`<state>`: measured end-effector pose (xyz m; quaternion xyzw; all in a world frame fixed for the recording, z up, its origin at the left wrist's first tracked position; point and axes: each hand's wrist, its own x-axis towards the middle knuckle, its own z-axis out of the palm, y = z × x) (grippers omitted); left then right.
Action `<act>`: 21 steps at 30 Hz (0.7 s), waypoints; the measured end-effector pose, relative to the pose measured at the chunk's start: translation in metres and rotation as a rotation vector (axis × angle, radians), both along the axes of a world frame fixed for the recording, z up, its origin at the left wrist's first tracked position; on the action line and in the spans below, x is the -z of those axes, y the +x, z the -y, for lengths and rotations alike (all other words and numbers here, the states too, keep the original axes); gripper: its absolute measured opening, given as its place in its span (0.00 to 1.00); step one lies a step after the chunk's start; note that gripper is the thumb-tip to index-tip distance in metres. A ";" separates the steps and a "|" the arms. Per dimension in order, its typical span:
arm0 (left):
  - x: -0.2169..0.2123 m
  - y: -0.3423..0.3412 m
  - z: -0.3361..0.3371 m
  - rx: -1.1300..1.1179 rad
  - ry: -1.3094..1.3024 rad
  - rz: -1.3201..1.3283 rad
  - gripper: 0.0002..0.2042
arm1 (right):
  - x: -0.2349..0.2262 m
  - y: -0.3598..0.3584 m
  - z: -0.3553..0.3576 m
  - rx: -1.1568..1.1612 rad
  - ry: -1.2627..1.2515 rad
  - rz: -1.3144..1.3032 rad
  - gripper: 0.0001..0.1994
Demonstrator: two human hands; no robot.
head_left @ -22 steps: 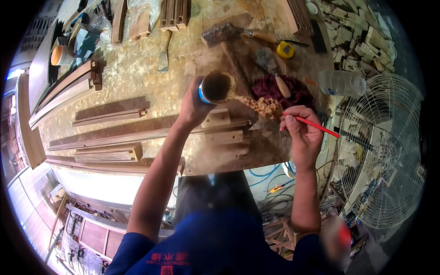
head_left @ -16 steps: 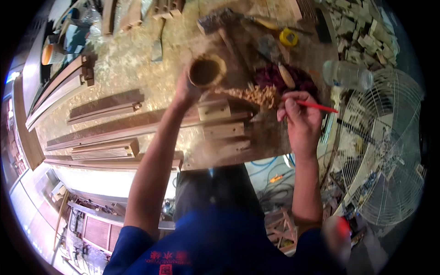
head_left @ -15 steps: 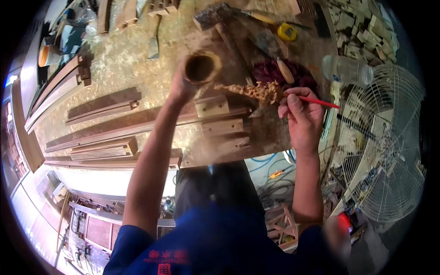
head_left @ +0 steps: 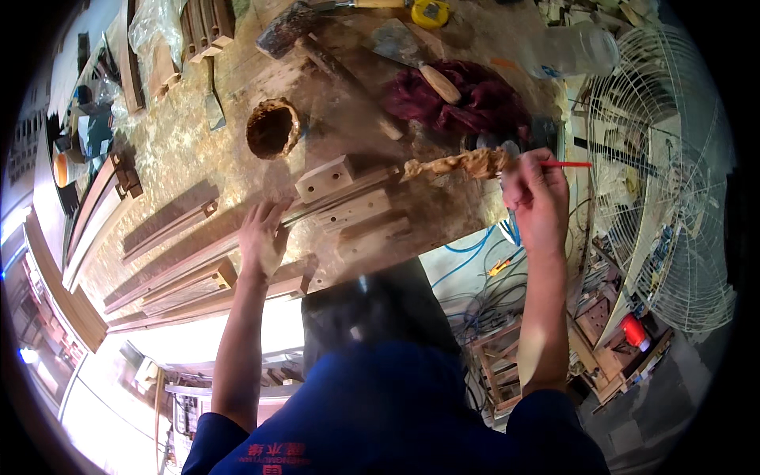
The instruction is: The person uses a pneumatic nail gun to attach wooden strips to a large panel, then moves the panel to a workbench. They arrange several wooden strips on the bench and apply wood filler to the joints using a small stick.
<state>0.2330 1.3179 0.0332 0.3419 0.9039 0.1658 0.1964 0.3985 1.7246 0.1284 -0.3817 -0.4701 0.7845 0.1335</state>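
In my right hand is a thin red-handled brush, pinched between thumb and fingers. Its far end is thickly caked with lumpy brown glue and points left over the workbench. My left hand lies across a long narrow wooden strip, fingers apart and reaching over it; the underside of the hand is hidden. Beyond that hand, a round pot with a glue-crusted rim stands on the bench. Short wooden blocks with drilled holes sit between my hands.
A hammer, a yellow tape measure and a dark red cloth lie farther back. A clear plastic jar is near a large wire-caged fan on the right. Cables hang below the bench edge.
My left hand has let go of the glue pot, set it on the bench and come back toward me onto the long strip. My right hand still holds the brush. The view has shifted.
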 end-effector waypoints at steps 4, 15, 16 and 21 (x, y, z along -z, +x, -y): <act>-0.055 0.011 0.013 -0.056 0.105 -0.042 0.22 | -0.004 0.002 -0.017 0.056 -0.093 0.011 0.08; -0.162 0.026 0.019 -0.076 0.057 -0.016 0.22 | -0.017 -0.028 -0.009 -0.233 -0.350 0.032 0.10; -0.163 0.027 0.019 -0.071 0.052 -0.019 0.21 | -0.016 -0.027 -0.009 -0.221 -0.324 0.058 0.10; -0.162 0.034 0.025 -0.102 0.045 -0.015 0.21 | -0.023 -0.025 -0.005 -0.241 -0.340 -0.020 0.10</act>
